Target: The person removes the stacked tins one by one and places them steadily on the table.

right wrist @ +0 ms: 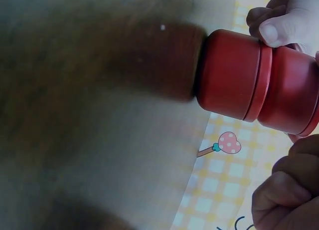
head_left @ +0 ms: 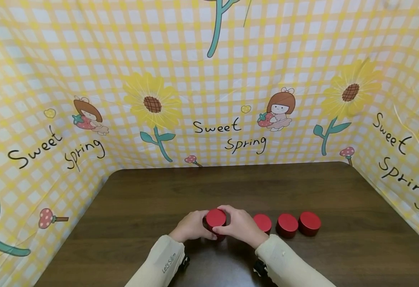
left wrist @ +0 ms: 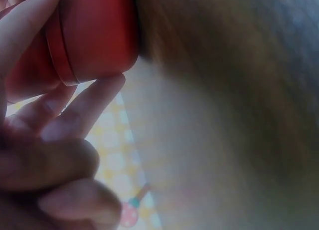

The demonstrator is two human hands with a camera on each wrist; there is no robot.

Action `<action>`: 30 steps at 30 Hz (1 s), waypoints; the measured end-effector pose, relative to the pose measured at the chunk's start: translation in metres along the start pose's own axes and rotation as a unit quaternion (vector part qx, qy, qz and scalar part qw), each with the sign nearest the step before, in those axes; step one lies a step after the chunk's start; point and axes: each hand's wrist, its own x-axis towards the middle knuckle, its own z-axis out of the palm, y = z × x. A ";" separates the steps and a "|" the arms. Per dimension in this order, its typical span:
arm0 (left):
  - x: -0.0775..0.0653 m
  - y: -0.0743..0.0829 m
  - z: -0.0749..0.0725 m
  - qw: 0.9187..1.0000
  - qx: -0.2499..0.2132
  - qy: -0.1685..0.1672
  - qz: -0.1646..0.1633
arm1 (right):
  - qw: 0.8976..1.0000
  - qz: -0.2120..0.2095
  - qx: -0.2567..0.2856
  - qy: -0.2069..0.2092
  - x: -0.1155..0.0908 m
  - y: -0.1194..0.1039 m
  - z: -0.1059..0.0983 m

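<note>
Two round red tins stand stacked on the dark wooden table (head_left: 152,199) in front of me. The upper tin (head_left: 216,217) shows its flat red lid in the head view. My left hand (head_left: 192,226) grips the stack from the left, its thumb and a finger on the lower tin (left wrist: 102,33). From the right, my right hand (head_left: 243,225) holds the upper tin between thumb and index finger. The right wrist view shows the lower tin (right wrist: 229,73) upright on the tabletop, the upper tin (right wrist: 289,90) sitting on it.
Right of my hands stand three more red tins in a row: a near one (head_left: 263,222) partly behind my right hand, a middle one (head_left: 287,225) and a far one (head_left: 309,223). A yellow checked cloth (head_left: 209,87) walls the table's back and sides.
</note>
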 end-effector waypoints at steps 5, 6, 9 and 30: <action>0.000 0.000 0.000 1.000 0.004 0.001 0.002 | 1.000 -0.002 0.002 0.005 0.000 0.002 -0.001; 0.000 0.000 0.001 1.000 0.003 0.001 0.001 | 1.000 -0.003 0.003 0.005 0.000 0.002 -0.001; 0.000 0.000 0.000 1.000 0.002 0.000 -0.002 | 1.000 -0.008 -0.003 0.006 0.000 0.003 -0.002; 0.000 0.001 -0.001 1.000 -0.007 -0.010 -0.011 | 0.998 -0.015 -0.052 0.026 -0.004 0.002 -0.016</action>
